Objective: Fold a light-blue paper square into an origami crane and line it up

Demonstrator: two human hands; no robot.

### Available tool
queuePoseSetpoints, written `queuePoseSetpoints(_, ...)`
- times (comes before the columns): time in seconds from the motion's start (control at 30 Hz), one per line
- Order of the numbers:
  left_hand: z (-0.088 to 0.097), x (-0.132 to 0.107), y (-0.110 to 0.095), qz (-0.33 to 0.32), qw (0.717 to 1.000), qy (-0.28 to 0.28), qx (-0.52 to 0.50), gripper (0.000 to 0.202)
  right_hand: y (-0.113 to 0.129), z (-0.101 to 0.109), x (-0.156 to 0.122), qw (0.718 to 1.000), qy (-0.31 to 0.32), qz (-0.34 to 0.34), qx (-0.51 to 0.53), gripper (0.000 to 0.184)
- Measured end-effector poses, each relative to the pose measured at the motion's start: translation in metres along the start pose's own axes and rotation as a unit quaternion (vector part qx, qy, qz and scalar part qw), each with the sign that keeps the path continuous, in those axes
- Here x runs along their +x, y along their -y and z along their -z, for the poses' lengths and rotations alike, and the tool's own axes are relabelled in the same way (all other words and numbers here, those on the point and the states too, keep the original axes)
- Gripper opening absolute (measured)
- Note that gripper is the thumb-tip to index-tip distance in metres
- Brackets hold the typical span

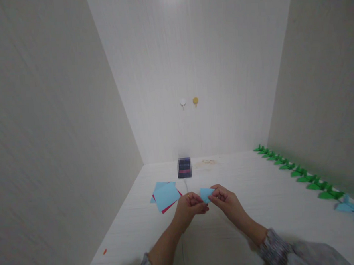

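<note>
Sheets [167,196] fanned left of the phone [184,168] on this tabletop [141,230]; nearer me than the phone, my left hand [188,205] has fingers clamped on the blue paper [205,194], my right hand's [226,199] pinching its other side. Well right of the phone, leaves [302,176] run in a row.

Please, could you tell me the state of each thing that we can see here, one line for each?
Left hand: fingers closed, pinching.
Right hand: fingers closed, pinching.
Small blue paper: held between both hands, apparently folded.
Loose sheets: light blue and red, stacked askew, lying flat.
Dark device: pixelated; on or off cannot be told.
Green pieces: lined up along the right wall.
White hook: fixed to the back wall.
Yellow hook: likewise fixed.
</note>
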State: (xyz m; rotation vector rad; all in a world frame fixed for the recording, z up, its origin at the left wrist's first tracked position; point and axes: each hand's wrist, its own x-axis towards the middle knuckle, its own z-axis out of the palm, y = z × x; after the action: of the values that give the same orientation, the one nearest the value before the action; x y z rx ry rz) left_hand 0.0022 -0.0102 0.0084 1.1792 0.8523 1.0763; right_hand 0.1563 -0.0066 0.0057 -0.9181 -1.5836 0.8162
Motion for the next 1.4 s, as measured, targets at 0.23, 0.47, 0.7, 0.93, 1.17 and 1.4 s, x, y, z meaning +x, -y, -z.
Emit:
queuePoseSetpoints(0.23, -0.0013, -0.0004, 0.0002, 0.001, 1.0, 0.0, -0.012, 0.022, -0.0011, 0.0006, 0.0002, 1.0, -0.004, -0.012, 0.018, 0.019)
queuePoseSetpoints(0.47, 0.0034, 0.0006, 0.0025, 0.016, 0.998, 0.016, -0.053, 0.024, -0.0002, 0.0019, 0.0011, 1.0, -0.008, -0.022, 0.012, 0.021)
queuePoseSetpoints(0.7, 0.0054, -0.0001, 0.0, 0.02, 0.996, 0.04, -0.077, 0.025, -0.0062, 0.0028, 0.0021, 1.0, -0.015, -0.017, 0.02, 0.017)
queuePoseSetpoints(0.93, 0.0011, 0.0011, 0.0025, 0.014, 1.0, 0.009, -0.012, 0.029, -0.0066, -0.0021, 0.0015, 1.0, -0.005, -0.008, 0.02, 0.015)
queuePoseSetpoints(1.17, -0.0007, 0.0017, 0.0057, -0.005, 1.0, -0.008, -0.018, 0.029, -0.0043, -0.0044, 0.0003, 0.999, -0.009, -0.027, 0.019, 0.017)
queuePoseSetpoints(1.4, -0.0001, 0.003, 0.0054, -0.005, 0.999, -0.024, -0.032, 0.029, -0.0037, -0.0049, 0.0, 0.996, -0.005, -0.058, 0.061, 0.019)
